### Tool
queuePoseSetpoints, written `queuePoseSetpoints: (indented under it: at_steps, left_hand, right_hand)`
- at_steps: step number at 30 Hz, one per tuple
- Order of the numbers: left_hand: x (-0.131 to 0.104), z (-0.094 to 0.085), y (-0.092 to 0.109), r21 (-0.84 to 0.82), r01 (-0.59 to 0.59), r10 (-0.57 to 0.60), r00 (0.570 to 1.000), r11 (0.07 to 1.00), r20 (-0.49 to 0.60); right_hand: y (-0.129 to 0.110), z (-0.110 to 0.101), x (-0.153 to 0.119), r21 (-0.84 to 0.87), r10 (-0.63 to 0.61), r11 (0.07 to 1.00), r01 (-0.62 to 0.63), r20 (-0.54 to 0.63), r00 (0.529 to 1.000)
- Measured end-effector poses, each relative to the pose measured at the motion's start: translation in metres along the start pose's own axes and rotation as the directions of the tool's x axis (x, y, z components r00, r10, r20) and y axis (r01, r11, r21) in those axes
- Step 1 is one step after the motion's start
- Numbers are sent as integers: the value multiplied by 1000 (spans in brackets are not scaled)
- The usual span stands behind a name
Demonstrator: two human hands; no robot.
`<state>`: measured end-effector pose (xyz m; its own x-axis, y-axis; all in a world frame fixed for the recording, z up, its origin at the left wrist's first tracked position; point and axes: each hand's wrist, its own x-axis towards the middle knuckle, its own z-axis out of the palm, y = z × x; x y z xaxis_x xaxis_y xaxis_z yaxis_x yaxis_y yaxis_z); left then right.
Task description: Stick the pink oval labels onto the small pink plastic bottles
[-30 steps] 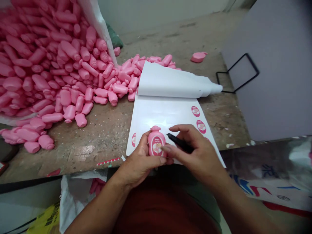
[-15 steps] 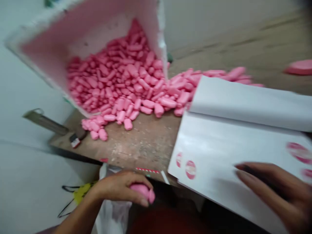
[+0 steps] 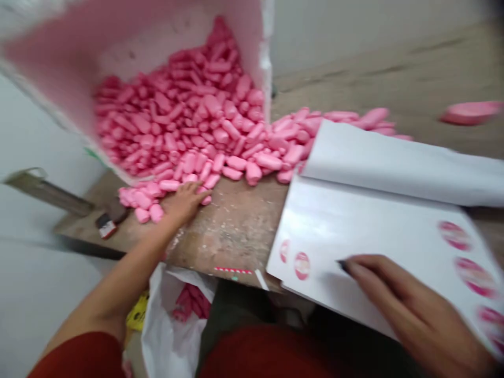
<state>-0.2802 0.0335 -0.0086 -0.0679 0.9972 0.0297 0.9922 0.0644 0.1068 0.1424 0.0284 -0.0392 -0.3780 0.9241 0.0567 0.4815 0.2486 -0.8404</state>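
Note:
My left hand [image 3: 189, 202] reaches over the table with its fingers stretched across small pink bottle-shaped pieces [image 3: 236, 164] at the front of the heap. A grip on any single piece does not show. My right hand [image 3: 413, 299] is over a white sheet [image 3: 354, 220] bearing round pink-and-white stickers [image 3: 455, 234]. Its thumb and fingers are pinched together, with a small dark tip at their end; blur hides what that is. The sheet's far part is folded back over some of the pink pieces.
A white foam box [image 3: 266, 68] lies tipped on its side, spilling pink pieces onto the wooden table [image 3: 232, 226]. A white bag [image 3: 155, 315] with pink pieces inside hangs below the front edge. One larger pink piece [image 3: 470, 113] lies far right. A small box [image 3: 105, 226] lies left.
My left hand held pink pieces at the table's edge above the bag; it has moved up to the heap, and those pieces have left it. My right hand has moved left over the sheet, fingers closing.

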Motion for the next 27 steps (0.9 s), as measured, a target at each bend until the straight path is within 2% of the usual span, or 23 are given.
queuePoseSetpoints:
  at_steps: [2,3,5,7,8,9,10,12,13,14,17,18,19,21,23,25,27]
  left_hand:
    - [8,1,2,-29,-46,46,999,999,-8]
    - [10,2,4,-42,-62,62,998,997,-15]
    - [10,5,17,-82,-77,72,995,994,-67]
    - [4,8,42,-275,-48,-1,984,960,-176]
    - [0,10,59,-455,-25,-83,973,890,-216]
    - [-5,13,79,-654,2,-191,957,756,-218]
    - [-8,16,99,-816,29,-270,950,578,-157]
    - [-13,21,137,-968,85,-323,946,236,5]
    - [-14,23,153,-984,125,-290,953,123,85]
    - [-14,24,168,-986,150,-260,957,74,126]
    - [-13,24,197,-977,171,-177,973,126,147]
    - [-13,23,204,-974,192,-140,975,120,174]
    - [-12,22,209,-969,237,-92,969,72,230]
    - [-12,20,217,-920,375,20,927,-112,376]
    - [-11,19,223,-835,469,90,881,-288,464]
    - [-12,20,228,-778,479,94,869,-407,486]
    - [-13,24,231,-738,472,88,865,-483,495]
  right_hand:
    - [-11,3,-5,-158,127,981,-110,100,987]
    - [-16,5,-5,-224,159,966,-133,102,982]
    - [-23,9,-3,-339,178,930,-142,78,981]
    - [-26,11,-1,-418,151,901,-113,58,987]
    - [-26,11,0,-442,127,892,-90,55,990]
    - [-26,12,1,-456,100,888,-63,57,993]
    - [-26,12,1,-462,73,886,-38,58,996]
    - [-25,14,4,-461,31,887,-4,52,998]
    - [-25,15,5,-459,18,888,5,47,999]
    - [-25,17,6,-459,10,889,11,43,999]
    - [-25,19,9,-457,1,889,20,47,999]
    - [-25,19,9,-455,3,890,21,51,999]
    - [-24,18,8,-455,5,890,19,52,999]
    - [-23,15,7,-464,10,886,16,53,999]
    - [-22,11,7,-474,-1,880,24,49,999]
    - [-21,10,6,-482,-39,875,53,39,998]
    - [-21,11,5,-503,-96,860,91,16,995]
